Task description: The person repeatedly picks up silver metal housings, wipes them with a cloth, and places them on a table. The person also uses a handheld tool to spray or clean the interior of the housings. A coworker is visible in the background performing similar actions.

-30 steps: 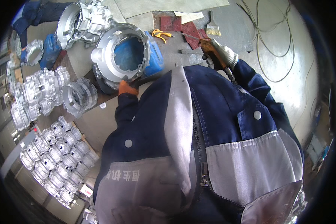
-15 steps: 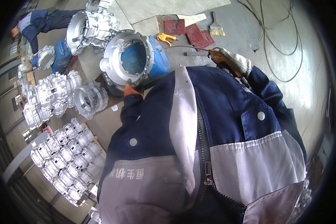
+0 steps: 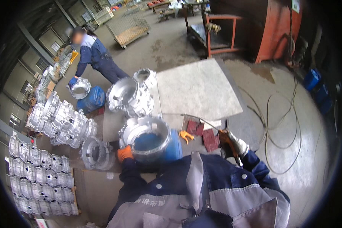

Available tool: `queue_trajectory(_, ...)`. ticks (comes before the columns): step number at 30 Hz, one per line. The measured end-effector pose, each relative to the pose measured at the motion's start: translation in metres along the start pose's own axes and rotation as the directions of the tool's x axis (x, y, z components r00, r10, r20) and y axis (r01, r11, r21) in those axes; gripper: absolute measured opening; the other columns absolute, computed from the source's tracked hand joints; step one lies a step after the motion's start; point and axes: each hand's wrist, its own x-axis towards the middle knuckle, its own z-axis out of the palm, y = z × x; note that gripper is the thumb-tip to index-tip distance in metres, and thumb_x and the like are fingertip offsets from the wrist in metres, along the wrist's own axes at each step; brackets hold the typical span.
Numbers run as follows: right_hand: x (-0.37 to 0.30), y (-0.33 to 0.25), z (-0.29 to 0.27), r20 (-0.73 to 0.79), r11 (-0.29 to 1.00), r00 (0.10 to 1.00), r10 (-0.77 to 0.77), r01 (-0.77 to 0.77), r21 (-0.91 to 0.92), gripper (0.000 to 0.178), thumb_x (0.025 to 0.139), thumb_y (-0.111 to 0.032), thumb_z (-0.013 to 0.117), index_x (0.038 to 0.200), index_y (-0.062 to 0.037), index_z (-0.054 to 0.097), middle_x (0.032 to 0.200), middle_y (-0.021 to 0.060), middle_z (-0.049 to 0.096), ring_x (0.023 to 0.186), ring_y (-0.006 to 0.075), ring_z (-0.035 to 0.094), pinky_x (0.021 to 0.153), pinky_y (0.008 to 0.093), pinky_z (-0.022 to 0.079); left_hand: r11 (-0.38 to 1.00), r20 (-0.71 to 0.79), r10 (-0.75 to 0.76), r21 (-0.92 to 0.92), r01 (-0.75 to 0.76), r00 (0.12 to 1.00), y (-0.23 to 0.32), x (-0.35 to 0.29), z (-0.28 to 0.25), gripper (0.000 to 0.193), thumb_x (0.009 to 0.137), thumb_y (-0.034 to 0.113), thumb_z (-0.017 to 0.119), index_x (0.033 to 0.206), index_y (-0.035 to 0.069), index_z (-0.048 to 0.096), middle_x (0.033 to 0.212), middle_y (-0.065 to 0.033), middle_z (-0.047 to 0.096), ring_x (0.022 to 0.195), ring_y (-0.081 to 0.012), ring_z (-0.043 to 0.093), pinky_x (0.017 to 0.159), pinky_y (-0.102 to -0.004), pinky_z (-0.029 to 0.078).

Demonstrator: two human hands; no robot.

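A large silver cast-metal housing (image 3: 161,131), round and open in the middle, rests on a blue drum (image 3: 173,146) in front of me. My left hand (image 3: 125,153), in an orange glove, grips the near left edge of its rim. My right hand (image 3: 240,146), in a whitish glove, is closed round an orange-brown hand-held power tool (image 3: 227,140). From the tool a long thin rod (image 3: 201,121) reaches left, its end above the floor sheet beyond the housing. A yellow-orange air blow gun (image 3: 186,136) lies between the drum and the tool.
More housings (image 3: 131,97) stand just beyond and in stacks (image 3: 62,119) at left. A co-worker (image 3: 97,57) bends over a housing (image 3: 79,89) on another blue drum (image 3: 92,99). Dark red pads (image 3: 210,140) lie nearby. A hose (image 3: 268,133) loops across the floor at right.
The view has tilted up, showing more of the workshop beyond. The rod now points up and left, more raised. My left hand stays on the rim; my right still holds the tool.
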Motion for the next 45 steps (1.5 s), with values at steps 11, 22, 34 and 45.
queue_trajectory(11, 0.010, -0.035, 0.038, -0.005, 0.999, 1.000, 0.000, 0.000, 0.033, 0.059, 0.090, -0.050, 0.047, 0.129, -0.0049, 0.041, 0.107, 0.0038, 0.053, 0.094, 0.0159, 0.052, 0.083, 0.0305, 0.043, 0.819, -0.057, 0.560, 0.185, -0.543, 0.826, 0.033, -0.065, -0.092, 0.036, 0.061, 0.030, 0.069, 0.083, 0.005, 0.055, 0.080, -0.0172, 0.062, 0.080, -0.0390, 0.059, 0.069, -0.0451, 0.047)
queue_trajectory(22, 0.062, -0.089, 0.136, 0.195, 0.914, 0.946, 0.259, -0.175, -0.366, 0.084, 0.080, -0.062, 0.054, 0.137, -0.0048, 0.031, 0.117, 0.0077, 0.049, 0.095, 0.0174, 0.053, 0.079, 0.0282, 0.044, 0.586, -0.020, 0.810, -0.005, -0.810, 0.586, 0.033, -0.079, -0.107, 0.033, 0.062, 0.035, 0.070, 0.076, 0.009, 0.055, 0.072, -0.0141, 0.057, 0.071, -0.0360, 0.055, 0.062, -0.0434, 0.044)
queue_trajectory(34, 0.082, -0.120, 0.147, 0.129, 0.551, 0.727, 0.675, -0.380, -0.743, 0.083, 0.081, -0.059, 0.054, 0.135, 0.0004, 0.032, 0.111, 0.0109, 0.052, 0.087, 0.0146, 0.055, 0.071, 0.0254, 0.047, 0.703, 0.078, 0.702, 0.081, -0.707, 0.707, 0.042, -0.109, -0.095, 0.040, 0.066, 0.044, 0.067, 0.076, 0.008, 0.055, 0.077, -0.0136, 0.059, 0.073, -0.0372, 0.056, 0.061, -0.0472, 0.043)
queue_trajectory(45, 0.095, -0.080, 0.164, 0.186, 0.727, 0.897, 0.400, -0.187, -0.660, 0.072, 0.085, -0.060, 0.047, 0.127, -0.0025, 0.040, 0.099, 0.0132, 0.056, 0.066, 0.0159, 0.058, 0.058, 0.0273, 0.050, 0.661, -0.016, 0.749, -0.034, -0.749, 0.662, 0.035, -0.105, -0.098, 0.031, 0.064, 0.036, 0.070, 0.071, 0.010, 0.055, 0.072, -0.0119, 0.057, 0.070, -0.0354, 0.056, 0.059, -0.0454, 0.043)
